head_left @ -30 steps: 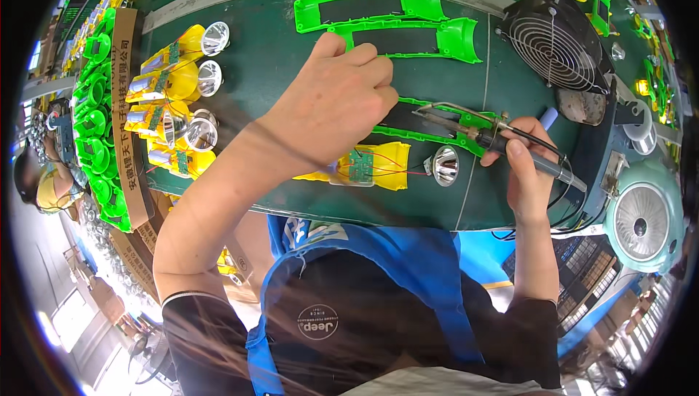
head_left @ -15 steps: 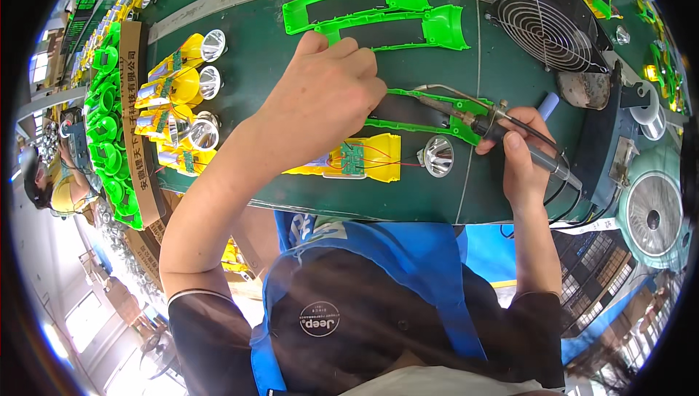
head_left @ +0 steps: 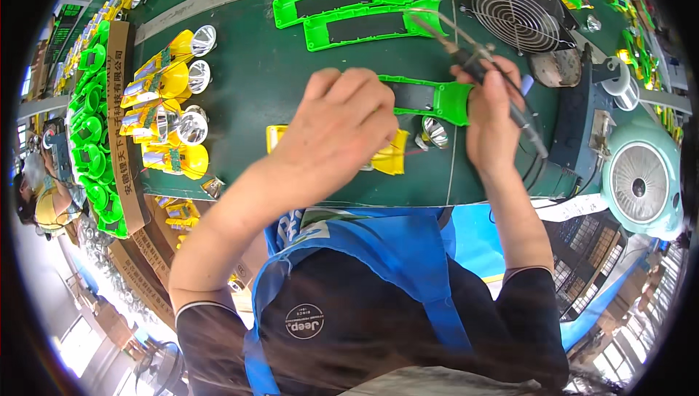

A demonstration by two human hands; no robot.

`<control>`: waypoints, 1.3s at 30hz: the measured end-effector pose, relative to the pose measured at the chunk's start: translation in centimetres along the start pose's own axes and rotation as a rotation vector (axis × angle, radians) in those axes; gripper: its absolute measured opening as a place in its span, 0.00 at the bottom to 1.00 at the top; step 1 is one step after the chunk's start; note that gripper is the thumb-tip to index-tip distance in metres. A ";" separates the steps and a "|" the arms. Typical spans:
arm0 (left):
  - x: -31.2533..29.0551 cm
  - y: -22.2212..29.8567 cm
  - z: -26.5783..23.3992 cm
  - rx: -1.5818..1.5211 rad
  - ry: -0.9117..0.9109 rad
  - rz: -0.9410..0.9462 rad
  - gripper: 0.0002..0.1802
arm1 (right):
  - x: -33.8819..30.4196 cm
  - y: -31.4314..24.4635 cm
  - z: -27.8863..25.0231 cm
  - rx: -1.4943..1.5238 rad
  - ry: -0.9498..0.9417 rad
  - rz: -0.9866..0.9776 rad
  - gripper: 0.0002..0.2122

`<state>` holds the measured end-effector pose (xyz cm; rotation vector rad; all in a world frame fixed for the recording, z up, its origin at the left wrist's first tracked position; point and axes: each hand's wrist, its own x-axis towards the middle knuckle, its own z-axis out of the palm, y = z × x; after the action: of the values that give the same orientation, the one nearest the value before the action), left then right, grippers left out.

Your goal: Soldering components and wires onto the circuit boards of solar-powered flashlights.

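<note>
My right hand (head_left: pixel 491 108) grips a soldering iron (head_left: pixel 472 67), a thin curved tube running along its shaft. Its tip points up and left, over the end of a green plastic casing on the far side. A closer green casing (head_left: pixel 453 103) lies between my hands, its left end covered by my left hand (head_left: pixel 338 123). The fingers of that hand are curled in; whatever they pinch is hidden. Below it, partly covered, sits a yellow housing (head_left: pixel 392 156). A shiny reflector cup (head_left: pixel 435 132) rests right of the yellow housing, close to the near casing.
Several green casings (head_left: pixel 357 25) lie at the back. Yellow housings with reflectors (head_left: pixel 175 79) line the left, beside a cardboard box (head_left: pixel 120 127) and green parts. At right stand a black fan (head_left: pixel 517 14), a solder spool (head_left: pixel 621 86) and a pale green fan (head_left: pixel 641 185).
The soldering iron has lifted off the near green casing, its tip swinging up and away. My left hand has come nearer to me, over the yellow housing. The view has shifted slightly.
</note>
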<state>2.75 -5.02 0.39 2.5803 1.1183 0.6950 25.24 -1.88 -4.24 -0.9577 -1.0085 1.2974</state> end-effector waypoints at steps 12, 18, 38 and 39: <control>0.5 1.5 2.8 0.200 0.069 -0.255 0.07 | -2.5 -0.9 -2.2 0.202 -0.030 0.112 0.14; 2.1 1.2 1.6 0.232 -0.114 -0.216 0.04 | -0.1 -4.0 -5.9 -0.092 -0.316 0.259 0.10; 2.5 1.3 1.8 0.214 -0.160 -0.280 0.02 | -1.3 -4.9 -5.3 -0.361 -0.328 0.186 0.07; 2.5 1.2 1.9 0.221 -0.160 -0.279 0.02 | -1.8 -4.7 -5.7 -0.284 -0.265 0.190 0.07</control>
<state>5.96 -4.07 0.08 2.5226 1.5345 0.3104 32.02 -3.87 -1.50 -1.1383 -1.3596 1.4924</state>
